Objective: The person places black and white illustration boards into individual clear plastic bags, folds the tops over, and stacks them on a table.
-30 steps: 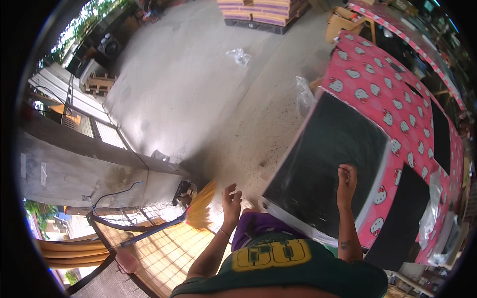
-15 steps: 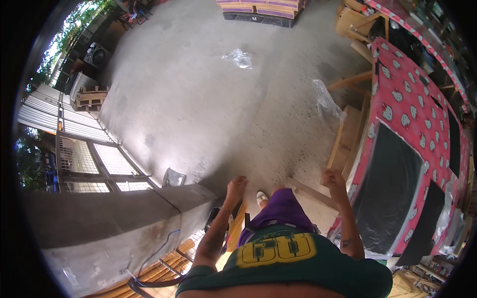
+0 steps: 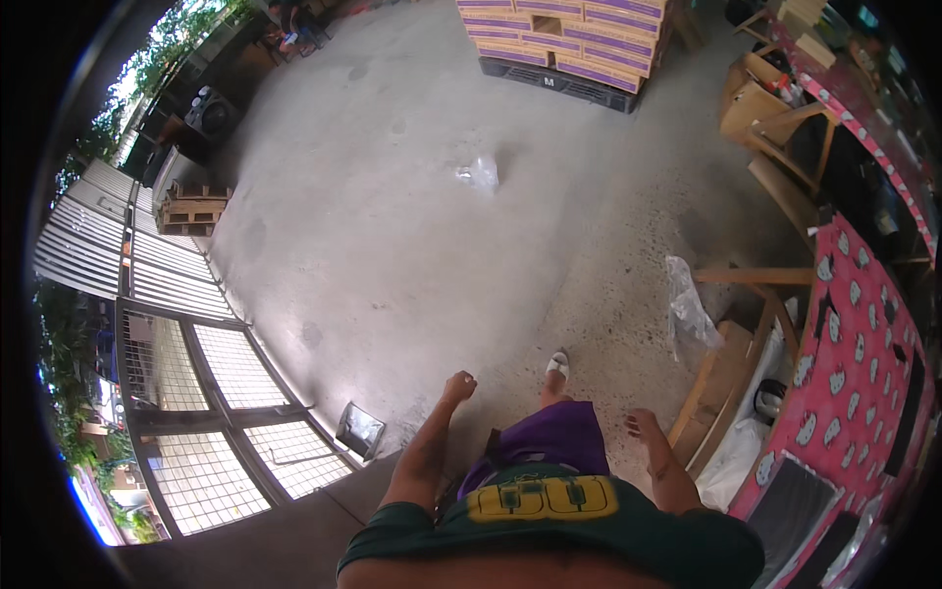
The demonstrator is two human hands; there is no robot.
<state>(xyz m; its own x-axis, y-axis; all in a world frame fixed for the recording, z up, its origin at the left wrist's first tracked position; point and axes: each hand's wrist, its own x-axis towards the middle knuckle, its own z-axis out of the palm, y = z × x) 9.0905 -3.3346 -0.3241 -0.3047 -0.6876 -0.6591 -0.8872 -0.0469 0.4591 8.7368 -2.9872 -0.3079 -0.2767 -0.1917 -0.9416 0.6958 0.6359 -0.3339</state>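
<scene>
My left hand [image 3: 458, 386] is held out in front of me above the concrete floor, fingers curled into a loose fist with nothing visible in it. On the other side my right hand [image 3: 642, 424] hangs with its fingers slightly bent and apart, holding nothing. It is nearest to the wooden frame [image 3: 714, 383] under a table covered in pink patterned cloth [image 3: 852, 363]. Between the hands, one foot in a pale shoe [image 3: 557, 366] is stepping forward on the floor.
A stack of cartons [image 3: 579, 34] stands on a black pallet [image 3: 559, 82] ahead. Clear plastic pieces [image 3: 482, 175] lie on the floor. A dustpan-like container [image 3: 361, 430] sits by the mesh gate [image 3: 211, 393] at left. An open cardboard box [image 3: 754, 98] is far right.
I have moved forward; the cartons and pink table appear nearer, and the concrete ledge has mostly dropped out of view. My right hand has lowered and its fingers have loosened.
</scene>
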